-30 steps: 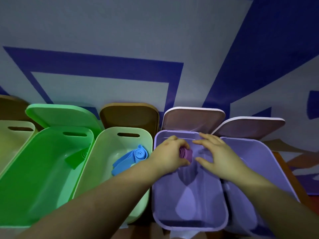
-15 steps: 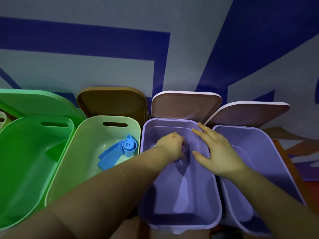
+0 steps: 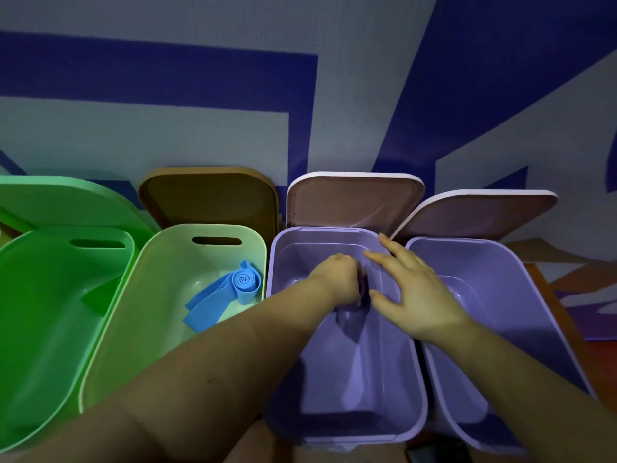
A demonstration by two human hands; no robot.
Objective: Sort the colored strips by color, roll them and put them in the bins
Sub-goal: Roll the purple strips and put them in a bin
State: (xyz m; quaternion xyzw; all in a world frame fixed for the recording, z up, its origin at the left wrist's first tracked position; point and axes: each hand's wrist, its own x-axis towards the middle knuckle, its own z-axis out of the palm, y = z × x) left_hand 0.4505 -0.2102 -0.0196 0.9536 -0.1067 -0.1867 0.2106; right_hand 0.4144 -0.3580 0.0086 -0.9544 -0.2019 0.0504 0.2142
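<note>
Left hand (image 3: 335, 279): I log it at centre frame, forearm running in from the lower left, fingers curled tight round a rolled purple strip (image 3: 362, 290) held down inside the nearer lilac bin (image 3: 283, 329). Only a sliver of the roll shows past the knuckles; I cannot make out its shape or how tightly it is wound.

Right hand (image 3: 414, 295): just right of centre, palm down, fingers straight and spread, holding nothing. It hovers beside the roll over the same bin; whether the thumb touches the strip I cannot tell.

Bins, smooth moulded plastic with rounded corners: the second lilac bin (image 3: 534, 312) at right, cut off at the lower right; the pale green bin (image 3: 160, 262) left of centre with a slotted handle; the bright green bin (image 3: 33, 312) at far left, cropped by the frame edge.

Blue strip (image 3: 230, 292): in the pale green bin, one end coiled in a spiral, the tail lying loose and flat.

Lids (image 3: 354, 202): standing open behind the bins, brownish, matte.
</note>
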